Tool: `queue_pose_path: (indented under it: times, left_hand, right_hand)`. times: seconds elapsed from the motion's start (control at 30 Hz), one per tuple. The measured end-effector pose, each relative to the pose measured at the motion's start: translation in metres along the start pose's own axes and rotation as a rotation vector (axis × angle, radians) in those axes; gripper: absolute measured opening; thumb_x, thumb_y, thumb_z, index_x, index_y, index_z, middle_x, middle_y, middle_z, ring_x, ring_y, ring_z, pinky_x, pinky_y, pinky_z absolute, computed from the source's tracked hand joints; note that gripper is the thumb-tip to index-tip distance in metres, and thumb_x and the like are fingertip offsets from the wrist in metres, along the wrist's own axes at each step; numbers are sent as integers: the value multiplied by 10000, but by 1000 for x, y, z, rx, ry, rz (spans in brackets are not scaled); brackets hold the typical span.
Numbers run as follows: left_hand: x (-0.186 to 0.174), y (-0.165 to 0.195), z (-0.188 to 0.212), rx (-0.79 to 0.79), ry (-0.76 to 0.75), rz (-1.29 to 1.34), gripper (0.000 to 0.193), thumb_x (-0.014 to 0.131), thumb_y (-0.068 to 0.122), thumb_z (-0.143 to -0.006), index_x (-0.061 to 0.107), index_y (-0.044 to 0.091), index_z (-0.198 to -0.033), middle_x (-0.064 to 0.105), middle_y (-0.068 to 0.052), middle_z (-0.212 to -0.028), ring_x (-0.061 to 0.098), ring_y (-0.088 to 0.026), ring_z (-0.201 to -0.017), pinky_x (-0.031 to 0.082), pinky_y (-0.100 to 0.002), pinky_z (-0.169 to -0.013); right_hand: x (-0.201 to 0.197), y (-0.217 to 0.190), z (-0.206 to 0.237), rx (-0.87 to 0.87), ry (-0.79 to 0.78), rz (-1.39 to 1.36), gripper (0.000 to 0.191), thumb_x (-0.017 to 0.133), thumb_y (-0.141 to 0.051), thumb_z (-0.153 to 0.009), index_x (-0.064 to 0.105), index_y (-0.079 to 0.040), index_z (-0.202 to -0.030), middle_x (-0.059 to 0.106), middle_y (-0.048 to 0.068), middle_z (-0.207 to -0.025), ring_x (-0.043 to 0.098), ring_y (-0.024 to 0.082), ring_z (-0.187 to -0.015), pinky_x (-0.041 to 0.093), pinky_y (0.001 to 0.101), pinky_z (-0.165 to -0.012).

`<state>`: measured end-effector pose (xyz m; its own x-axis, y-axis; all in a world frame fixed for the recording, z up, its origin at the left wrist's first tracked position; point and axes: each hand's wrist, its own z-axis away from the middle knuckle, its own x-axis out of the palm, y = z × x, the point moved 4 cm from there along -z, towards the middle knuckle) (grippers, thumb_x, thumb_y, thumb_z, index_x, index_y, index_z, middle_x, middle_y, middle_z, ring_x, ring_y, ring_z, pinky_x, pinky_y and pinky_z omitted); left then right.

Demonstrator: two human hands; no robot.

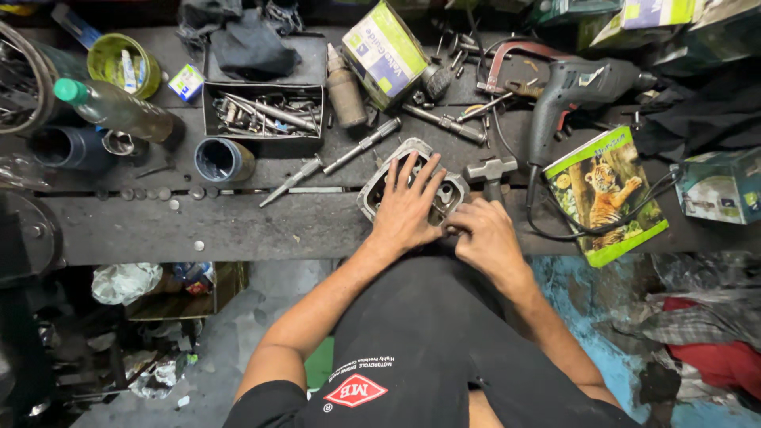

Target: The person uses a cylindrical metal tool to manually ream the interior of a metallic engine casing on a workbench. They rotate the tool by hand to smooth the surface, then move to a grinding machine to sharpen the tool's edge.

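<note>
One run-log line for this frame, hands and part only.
left hand: flat on metal engine part | right hand: fingertips at the part's near edge | hammer: beside part, untouched | surface: workbench

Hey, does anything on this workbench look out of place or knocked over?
Yes. A clear bottle with a green cap lies tipped on its side at the bench's far left, and a green box sits tilted among loose bolts. Both hands rest on the metal engine part.

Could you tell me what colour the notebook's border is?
Green, around the notebook with its tiger picture; head view.
</note>
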<state>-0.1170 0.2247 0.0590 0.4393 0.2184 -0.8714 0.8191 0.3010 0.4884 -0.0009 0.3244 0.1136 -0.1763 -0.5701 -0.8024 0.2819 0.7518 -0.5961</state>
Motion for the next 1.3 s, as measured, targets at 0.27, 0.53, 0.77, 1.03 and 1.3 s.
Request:
queue_pose_path:
  times: [0.27,0.53,0.77,1.03,1.3]
  left_hand:
    - [-2,1,1,9,19,10,961,816,452,-611,543,48,-1439,341,-141,-1617,220,-414,-1521,121,-619,-1247]
    - [1,0,4,-15,96,-52,852,767,358,-622,590,64,-1402,382,-132,-1614,250,-393,-1529,143,-617,-1261]
    - [6,-1,5,-15,133,-35,837,771,336,-632,591,39,-1394,391,-148,-1602,257,-404,-1522,142,-619,-1258]
    - [7,-2,6,-14,163,38,793,770,331,-674,592,39,-1389,395,-138,-1595,261,-398,-1526,136,-617,-1264]
    - [-2,-1,8,-14,115,61,872,787,347,-623,569,35,-1408,377,-133,-1597,248,-391,-1519,128,-597,-1261]
  right_hand:
    - [32,8,-15,-28,-75,227,225,666,-30,-801,753,-139,-978,714,56,-909,637,291,-932,476,455,-805]
    - [43,5,-13,0,10,93,194,678,-26,-817,720,-58,-1004,657,143,-947,610,360,-962,504,470,-858]
    - [27,-1,-20,-53,-34,-8,256,747,-108,-821,681,-7,-1046,641,190,-998,612,403,-976,498,475,-836]
    - [28,9,-20,214,22,134,262,750,-252,-922,680,-39,-1057,665,178,-977,668,389,-946,538,478,-841]
    - [23,9,-20,-93,-12,47,392,798,-198,-743,668,-33,-1074,622,206,-1111,635,430,-971,528,486,-828]
